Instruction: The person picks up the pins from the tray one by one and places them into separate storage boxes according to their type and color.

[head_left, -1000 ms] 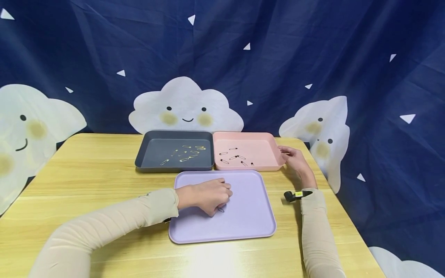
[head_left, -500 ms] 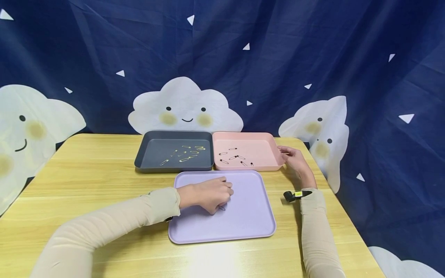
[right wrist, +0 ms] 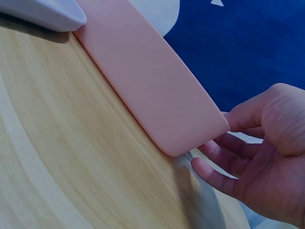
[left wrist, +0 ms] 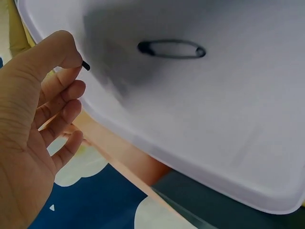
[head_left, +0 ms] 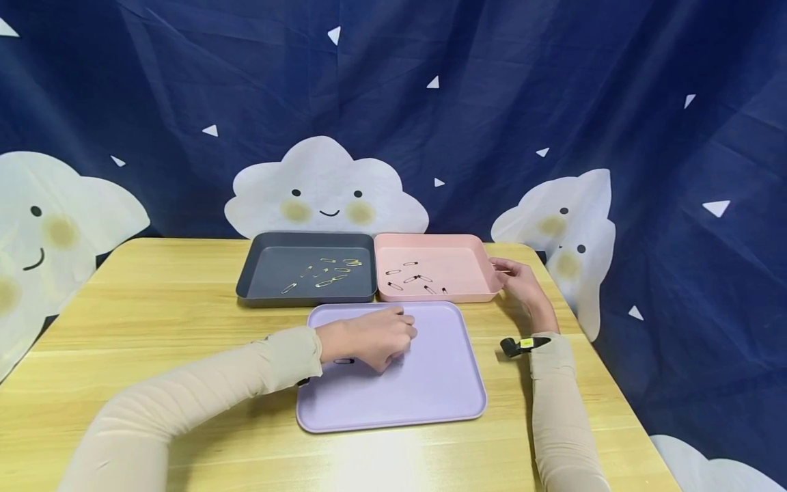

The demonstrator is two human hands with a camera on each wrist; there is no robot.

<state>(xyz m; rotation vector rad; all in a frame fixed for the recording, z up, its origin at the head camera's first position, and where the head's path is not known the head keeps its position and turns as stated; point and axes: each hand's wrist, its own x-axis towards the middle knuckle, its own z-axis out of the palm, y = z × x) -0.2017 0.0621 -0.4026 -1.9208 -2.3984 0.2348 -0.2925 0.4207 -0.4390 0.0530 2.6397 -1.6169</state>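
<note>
My left hand (head_left: 378, 338) is over the lilac tray (head_left: 424, 389), thumb and forefinger pinching a safety pin (left wrist: 86, 66); only its dark tip shows in the left wrist view. Another safety pin (left wrist: 145, 47), with a black head, lies on the same tray, partly below the wrist in the head view. At the far right, my right hand (head_left: 522, 283) holds the pink tray (right wrist: 152, 81) by its right end, thumb at the rim and fingers curled below it. Several black-headed safety pins (head_left: 395, 286) lie in that tray.
A dark grey tray (head_left: 264, 273) with several gold safety pins (head_left: 324, 283) stands against the pink tray's left side. Both sit behind the lilac tray on the wooden table (head_left: 154, 307). A blue cloud-patterned curtain (head_left: 393, 102) hangs behind the table.
My left hand has moved slightly right and away from me, and the pin at its fingertips has left its spot on the tray. Another pin now shows below the wrist. My right hand stays put.
</note>
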